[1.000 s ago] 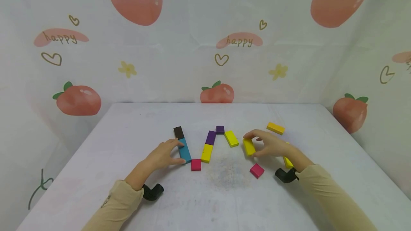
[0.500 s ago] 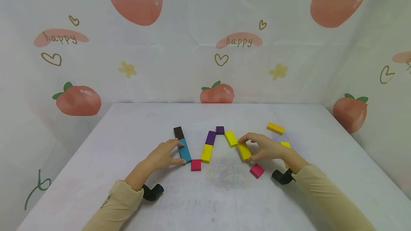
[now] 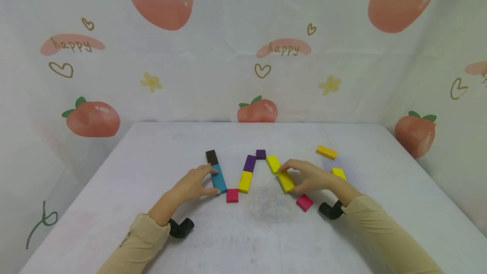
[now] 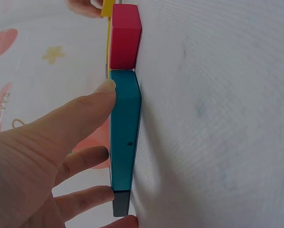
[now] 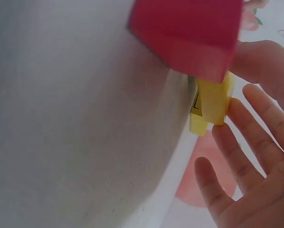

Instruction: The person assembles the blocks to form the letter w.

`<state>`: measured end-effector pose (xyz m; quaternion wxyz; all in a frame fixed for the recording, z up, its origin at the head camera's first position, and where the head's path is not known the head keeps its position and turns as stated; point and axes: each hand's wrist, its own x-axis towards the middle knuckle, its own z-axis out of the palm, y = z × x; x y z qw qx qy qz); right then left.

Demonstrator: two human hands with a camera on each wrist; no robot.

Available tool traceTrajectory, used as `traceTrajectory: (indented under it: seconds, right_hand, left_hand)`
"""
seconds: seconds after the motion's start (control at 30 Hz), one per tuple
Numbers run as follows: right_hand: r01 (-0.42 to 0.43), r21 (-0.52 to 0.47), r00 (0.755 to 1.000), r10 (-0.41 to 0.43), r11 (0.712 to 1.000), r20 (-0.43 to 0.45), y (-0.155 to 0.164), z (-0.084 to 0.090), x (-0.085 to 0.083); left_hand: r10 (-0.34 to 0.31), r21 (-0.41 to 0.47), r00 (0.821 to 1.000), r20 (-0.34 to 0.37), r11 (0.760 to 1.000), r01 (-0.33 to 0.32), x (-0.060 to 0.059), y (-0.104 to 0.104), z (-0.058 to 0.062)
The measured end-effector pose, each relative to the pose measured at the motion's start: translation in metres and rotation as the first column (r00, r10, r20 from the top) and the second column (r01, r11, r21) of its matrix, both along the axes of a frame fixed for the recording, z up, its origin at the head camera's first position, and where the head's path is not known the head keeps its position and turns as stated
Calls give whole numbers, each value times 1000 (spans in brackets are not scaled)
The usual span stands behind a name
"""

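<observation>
yellow block (image 3: pixel 285 181): we see it flat near the table's (image 3: pixel 152 147) middle, end touching another yellow block (image 3: pixel 273 164) | right hand (image 3: pixel 310 176): fingers curled over it, pinching it | left hand (image 3: pixel 192 185): fingers extended, thumb and fingertips touching the teal block (image 3: pixel 218 179) | pink block (image 3: pixel 304 202): just nearer the front edge

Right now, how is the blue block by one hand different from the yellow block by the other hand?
The blue block is teal and lies in the left line between a dark brown block and a pink block; the left hand touches its side. The yellow block is yellow, slants the other way, and the right hand pinches it at its ends. Both are long, flat rectangles lying on the table.
</observation>
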<state>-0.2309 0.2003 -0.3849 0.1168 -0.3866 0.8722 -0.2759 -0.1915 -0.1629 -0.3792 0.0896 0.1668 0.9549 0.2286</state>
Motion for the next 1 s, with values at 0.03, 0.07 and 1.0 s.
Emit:
traceTrajectory:
  seconds: [0.03, 0.07, 1.0]
  right_hand:
    - [5, 4, 1000, -5, 1000, 4, 0, 0, 0]
    - [9, 8, 1000, -9, 1000, 5, -1, 0, 0]
    - [53, 75, 998, -55, 996, 33, -8, 4, 2]
  left_hand:
    - [-1, 0, 1000, 0, 1000, 1, 0, 0, 0]
    - [-1, -2, 1000, -1, 1000, 1, 0, 0, 0]
    - [1, -7, 1000, -7, 1000, -1, 0, 1, 1]
